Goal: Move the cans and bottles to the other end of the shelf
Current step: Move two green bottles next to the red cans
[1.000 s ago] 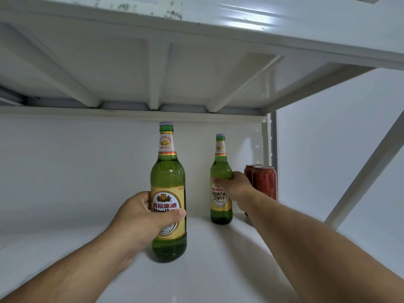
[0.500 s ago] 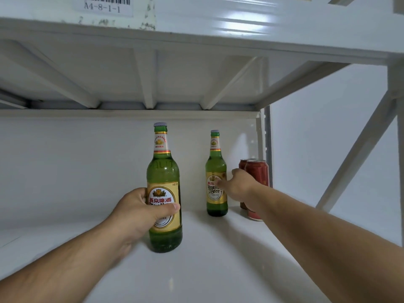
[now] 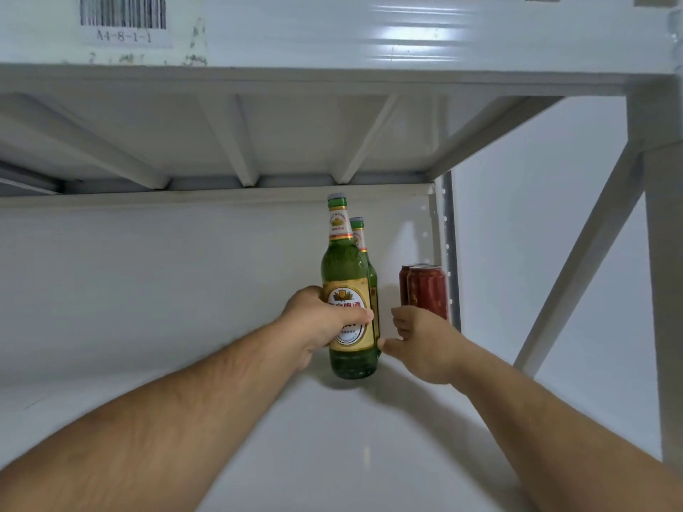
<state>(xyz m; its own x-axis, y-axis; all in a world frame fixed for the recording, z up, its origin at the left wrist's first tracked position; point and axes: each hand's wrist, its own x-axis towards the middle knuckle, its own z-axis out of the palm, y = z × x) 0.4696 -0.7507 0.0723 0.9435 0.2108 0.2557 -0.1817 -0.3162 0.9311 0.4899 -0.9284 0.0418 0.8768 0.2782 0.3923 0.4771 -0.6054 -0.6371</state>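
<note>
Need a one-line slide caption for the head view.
Left hand grips a green beer bottle beside a second bottle; right hand open near two red cans at the shelf end.

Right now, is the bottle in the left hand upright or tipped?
Upright: the front bottle stands cap up, base near the shelf, gripped by the left hand.

Storeroom/warehouse: white steel racking [image 3: 658, 223] with diagonal bracing, barcode location label [image 3: 123, 20] "A4-8-1-1" on the beam, bare white walls.
</note>
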